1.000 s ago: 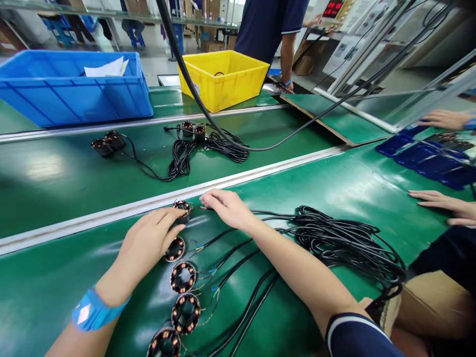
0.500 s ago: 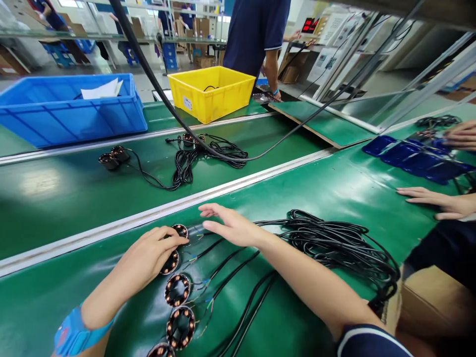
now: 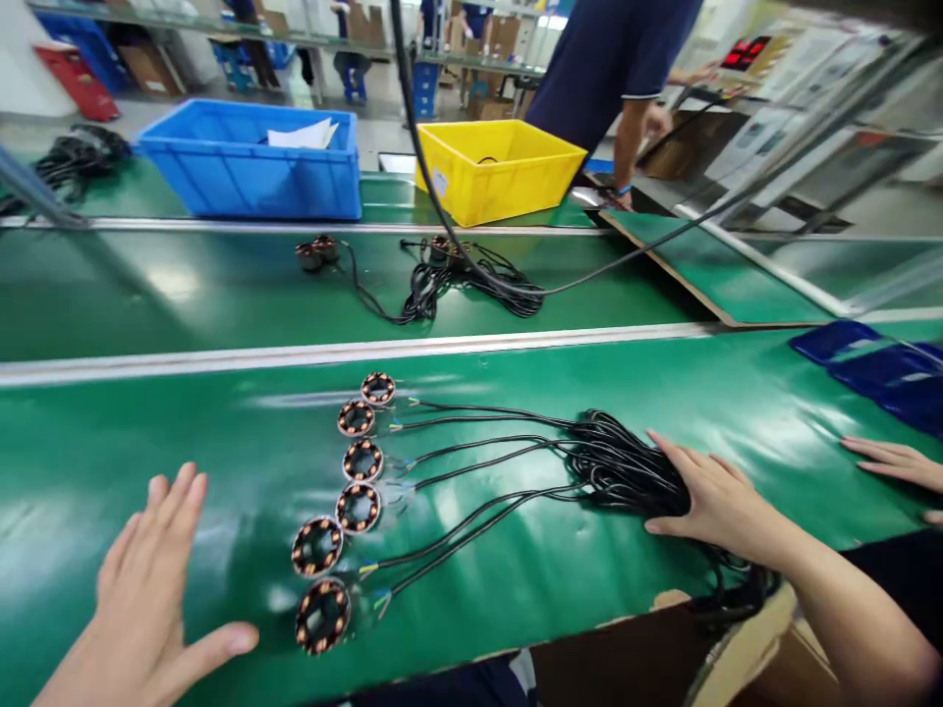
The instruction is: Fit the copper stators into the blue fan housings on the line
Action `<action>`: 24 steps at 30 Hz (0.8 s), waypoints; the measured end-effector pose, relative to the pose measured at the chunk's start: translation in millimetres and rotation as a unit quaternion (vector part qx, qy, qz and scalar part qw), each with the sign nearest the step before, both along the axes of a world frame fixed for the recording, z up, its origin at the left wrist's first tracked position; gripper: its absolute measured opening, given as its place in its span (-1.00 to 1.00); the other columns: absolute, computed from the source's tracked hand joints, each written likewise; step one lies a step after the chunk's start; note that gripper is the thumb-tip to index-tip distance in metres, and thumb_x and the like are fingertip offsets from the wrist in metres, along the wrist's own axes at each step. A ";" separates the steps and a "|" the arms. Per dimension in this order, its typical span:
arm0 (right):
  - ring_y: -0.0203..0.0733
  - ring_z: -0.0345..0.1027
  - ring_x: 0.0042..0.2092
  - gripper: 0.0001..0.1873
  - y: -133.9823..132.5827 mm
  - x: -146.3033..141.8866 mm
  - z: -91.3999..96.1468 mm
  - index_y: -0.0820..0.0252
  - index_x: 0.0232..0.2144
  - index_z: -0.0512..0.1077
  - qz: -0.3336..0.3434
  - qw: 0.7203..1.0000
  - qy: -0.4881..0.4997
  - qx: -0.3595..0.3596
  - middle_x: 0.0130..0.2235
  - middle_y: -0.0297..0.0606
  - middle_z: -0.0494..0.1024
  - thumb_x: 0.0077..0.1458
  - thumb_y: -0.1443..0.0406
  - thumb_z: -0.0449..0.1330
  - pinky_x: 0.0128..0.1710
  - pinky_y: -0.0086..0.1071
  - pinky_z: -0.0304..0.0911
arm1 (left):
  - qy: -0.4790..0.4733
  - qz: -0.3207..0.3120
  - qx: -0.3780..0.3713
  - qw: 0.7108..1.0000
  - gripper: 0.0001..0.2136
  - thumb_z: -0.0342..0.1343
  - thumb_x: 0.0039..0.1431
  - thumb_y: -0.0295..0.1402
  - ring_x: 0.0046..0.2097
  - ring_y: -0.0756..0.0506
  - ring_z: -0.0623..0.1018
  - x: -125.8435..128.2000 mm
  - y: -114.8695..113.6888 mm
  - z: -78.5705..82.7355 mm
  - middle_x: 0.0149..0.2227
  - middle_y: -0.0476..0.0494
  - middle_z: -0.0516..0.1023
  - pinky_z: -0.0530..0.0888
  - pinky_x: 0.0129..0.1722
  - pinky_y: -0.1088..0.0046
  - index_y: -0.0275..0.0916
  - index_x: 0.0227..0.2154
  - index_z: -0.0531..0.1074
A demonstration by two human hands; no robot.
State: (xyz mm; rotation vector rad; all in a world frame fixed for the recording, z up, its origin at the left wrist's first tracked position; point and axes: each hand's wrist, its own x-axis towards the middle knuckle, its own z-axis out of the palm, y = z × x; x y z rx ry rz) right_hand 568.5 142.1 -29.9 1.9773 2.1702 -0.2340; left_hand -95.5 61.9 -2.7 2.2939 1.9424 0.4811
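Observation:
My left hand is over the green work surface at the left, fingers spread and thumb apart, holding nothing. To its right stand several ring-shaped motor stators with copper windings, in an uneven column. Black power cables run from a coiled bundle toward the stators, their coloured bare wire ends lying beside the rings. My right hand rests on the right part of the cable bundle, its fingers stretched out and thumb apart. The hand covers part of the coils.
Across a white rail, more stators and coiled cables lie on the belt. Behind are a blue bin and a yellow bin. A black cable hangs across the view. At right, a co-worker's hand is near blue trays.
My left hand has left the upper stators and moved left, opening. My right hand has moved right, from beside the wire ends onto the cable bundle. The view has turned left.

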 end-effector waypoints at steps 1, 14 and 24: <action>0.19 0.31 0.22 0.05 3.3 -0.2 1.0 0.27 0.39 0.00 0.002 1.000 0.014 -0.012 0.20 0.14 0.38 -0.03 0.02 0.29 0.25 -0.03 0.18 | -0.001 0.014 -0.001 1.000 0.01 0.00 0.08 0.24 0.48 -0.44 -0.11 4.6 -9.4 -3.5 0.51 -0.02 -0.27 0.01 0.39 -0.26 0.05 0.45 -0.38; 0.25 0.53 -0.06 -0.23 -21.9 0.6 21.4 0.11 0.03 0.32 -0.110 0.992 0.044 0.043 0.00 -0.02 0.57 -0.17 -0.15 0.07 -0.10 -0.01 0.43 | 0.092 -0.060 0.051 0.993 0.26 0.07 -0.12 0.46 0.47 -0.51 -0.13 83.8 -28.4 -26.1 0.47 -0.42 -0.09 -0.08 0.40 -0.16 -0.26 0.46 -0.25; 0.27 0.49 0.00 -0.36 -24.4 28.3 59.3 -0.06 0.03 0.28 -0.133 0.976 0.015 0.169 0.08 -0.04 0.53 -0.10 -0.12 0.07 -0.11 0.07 0.41 | 0.094 -0.137 0.012 0.986 -0.10 0.08 0.19 0.18 0.47 -0.48 -0.08 126.2 23.9 -26.9 0.50 -0.23 -0.17 0.18 0.33 -0.25 -0.03 0.46 -0.16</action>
